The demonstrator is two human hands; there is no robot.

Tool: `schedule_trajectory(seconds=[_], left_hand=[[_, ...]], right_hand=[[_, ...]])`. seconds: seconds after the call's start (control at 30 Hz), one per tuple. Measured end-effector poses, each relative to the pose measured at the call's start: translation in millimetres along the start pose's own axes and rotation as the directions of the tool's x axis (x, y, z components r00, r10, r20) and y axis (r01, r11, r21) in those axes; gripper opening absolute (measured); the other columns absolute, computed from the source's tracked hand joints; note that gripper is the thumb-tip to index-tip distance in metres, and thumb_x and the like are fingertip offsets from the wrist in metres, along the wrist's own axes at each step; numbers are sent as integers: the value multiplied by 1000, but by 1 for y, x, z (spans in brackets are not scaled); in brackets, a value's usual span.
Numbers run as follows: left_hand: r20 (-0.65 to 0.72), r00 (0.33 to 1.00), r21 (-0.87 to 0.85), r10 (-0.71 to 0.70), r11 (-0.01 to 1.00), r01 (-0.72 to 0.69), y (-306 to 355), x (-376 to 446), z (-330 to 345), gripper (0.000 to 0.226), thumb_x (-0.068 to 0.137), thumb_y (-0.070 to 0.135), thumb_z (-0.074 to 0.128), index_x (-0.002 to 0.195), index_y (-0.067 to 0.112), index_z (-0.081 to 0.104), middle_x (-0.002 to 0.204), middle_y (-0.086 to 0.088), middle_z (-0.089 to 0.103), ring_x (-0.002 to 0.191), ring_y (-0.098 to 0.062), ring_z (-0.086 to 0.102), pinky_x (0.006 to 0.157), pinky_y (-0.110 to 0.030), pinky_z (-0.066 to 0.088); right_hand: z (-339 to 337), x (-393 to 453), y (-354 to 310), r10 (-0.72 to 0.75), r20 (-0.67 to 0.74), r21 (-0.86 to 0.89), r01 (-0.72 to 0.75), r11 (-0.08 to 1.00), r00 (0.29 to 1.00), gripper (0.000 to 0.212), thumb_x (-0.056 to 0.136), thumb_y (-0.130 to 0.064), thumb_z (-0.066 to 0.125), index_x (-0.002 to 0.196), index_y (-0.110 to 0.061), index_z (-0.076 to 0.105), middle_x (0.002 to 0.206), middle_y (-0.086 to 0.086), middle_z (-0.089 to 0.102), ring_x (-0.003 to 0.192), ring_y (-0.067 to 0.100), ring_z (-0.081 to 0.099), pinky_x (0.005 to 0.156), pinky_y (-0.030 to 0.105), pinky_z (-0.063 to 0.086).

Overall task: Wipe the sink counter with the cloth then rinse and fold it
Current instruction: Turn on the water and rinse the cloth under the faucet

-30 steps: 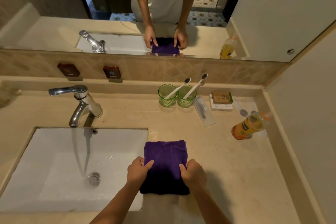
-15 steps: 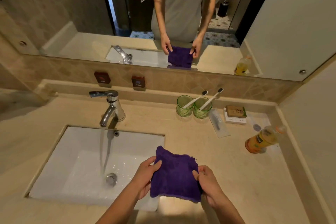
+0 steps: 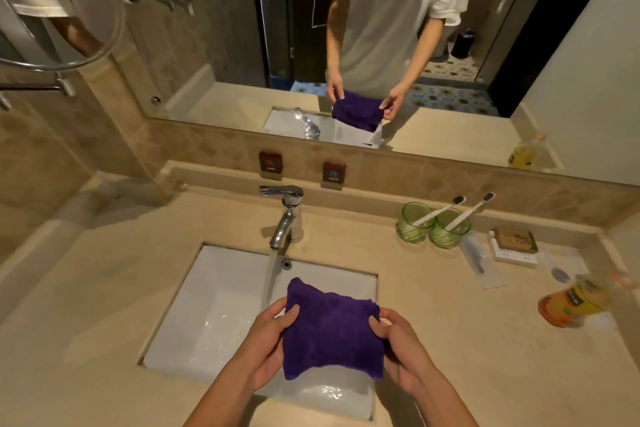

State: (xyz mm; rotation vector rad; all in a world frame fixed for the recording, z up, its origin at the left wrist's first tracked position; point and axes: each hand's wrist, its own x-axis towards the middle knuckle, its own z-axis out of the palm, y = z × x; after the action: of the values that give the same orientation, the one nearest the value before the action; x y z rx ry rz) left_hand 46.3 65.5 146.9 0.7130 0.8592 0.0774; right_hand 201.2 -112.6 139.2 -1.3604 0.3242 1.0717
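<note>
**Cloth held over basin, tap running: risks at the rinse step**

Far left: the table (image 3: 104, 288) surface beside the sink (image 3: 214, 291) shows no objects; the faucet (image 3: 287, 215) stands at the rear rim of the basin and is discharging a stream of water (image 3: 272, 274) into it.

Centre: the left hand (image 3: 268, 340) grips the left edge of the purple cloth (image 3: 330, 329), thumb on top, fingers curled beneath; the cloth is folded into a compact pad and held in the air above the right part of the basin, just right of the stream and not visibly in it; the right hand (image 3: 398, 347) pinches the right edge, thumb on top, fingers clenched under the fabric.

Right: two green cups (image 3: 433, 229) holding toothbrushes (image 3: 450, 211), a small box (image 3: 514, 241) and an orange bottle (image 3: 571, 298) lying on its side occupy the table.

Judged hazards:
- Uneven rinse; cause: the cloth entering the stream while folded, so inner layers stay soiled; unfolding first appears advisable.
- Splash onto the wiped table; cause: the stream striking a taut, flat cloth held high.
- Drips across the right-hand items; cause: a sodden cloth carried over them without wringing above the basin.
- Dropped cloth; cause: edge-only pinches on fabric gaining weight when wet.
</note>
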Motion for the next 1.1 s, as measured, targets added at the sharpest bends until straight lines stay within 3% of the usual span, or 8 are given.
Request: schedule_trajectory(seconds=[0.27,0.53,0.73,0.83,0.9,1.0,1.03,1.1], left_hand=[[-2,999,23,-42,999,42,52,11,-93,34,102,9,56,136,12,60,127,-18,71,118,-37,68,105,-54,51],[-41,997,191,-70,979,77,78,52,-144,30,104,15,54,132,25,59,131,-3,69,119,-29,67,95,-51,59],[-69,991,264,-114,956,128,82,81,-153,72,79,38,76,143,19,50,140,-11,56,125,-38,57,97,-59,56],[-132,973,199,-189,957,212,79,92,-145,60,86,31,74,141,18,51,138,-14,56,123,-40,56,98,-63,53],[-157,947,63,-280,954,293,74,103,-137,43,95,28,65,135,13,57,127,-18,67,115,-41,61,98,-59,53],[-87,909,-87,-408,912,401,72,105,-109,32,101,29,55,112,2,66,74,-15,78,90,-35,65,80,-47,55],[-53,914,-85,-403,913,398,71,104,-99,34,102,31,52,105,1,67,66,-12,76,86,-33,64,73,-45,55],[1,932,-117,-363,925,360,64,106,-85,39,99,34,50,105,0,68,73,-14,76,83,-31,67,69,-41,56]], right_hand=[[98,19,34,55,-33,39,-54,998,998,29,99,8,50,124,-3,58,110,24,74,104,38,71,83,44,59],[147,51,54,73,-94,-32,-77,997,993,32,95,9,50,116,-4,70,112,18,75,110,35,66,103,54,49],[159,83,57,80,-243,-130,-115,985,967,30,92,7,50,113,-2,69,111,19,74,107,33,66,93,47,53],[161,100,56,112,-276,-138,-155,978,955,24,88,-10,61,109,-6,72,108,17,75,106,32,66,91,50,53],[162,111,56,158,-280,-110,-195,975,947,27,87,-20,71,110,-5,71,101,17,76,96,32,68,79,45,56],[174,118,55,272,-204,-16,-281,960,940,18,93,-19,69,103,-5,66,90,17,74,79,30,67,67,38,59],[182,120,56,275,-192,-17,-284,959,942,13,97,-18,64,104,-7,65,92,16,74,80,30,68,66,38,58],[195,126,66,160,-206,-149,-193,970,965,12,102,-18,56,111,-15,64,100,13,75,89,29,70,75,42,61]])
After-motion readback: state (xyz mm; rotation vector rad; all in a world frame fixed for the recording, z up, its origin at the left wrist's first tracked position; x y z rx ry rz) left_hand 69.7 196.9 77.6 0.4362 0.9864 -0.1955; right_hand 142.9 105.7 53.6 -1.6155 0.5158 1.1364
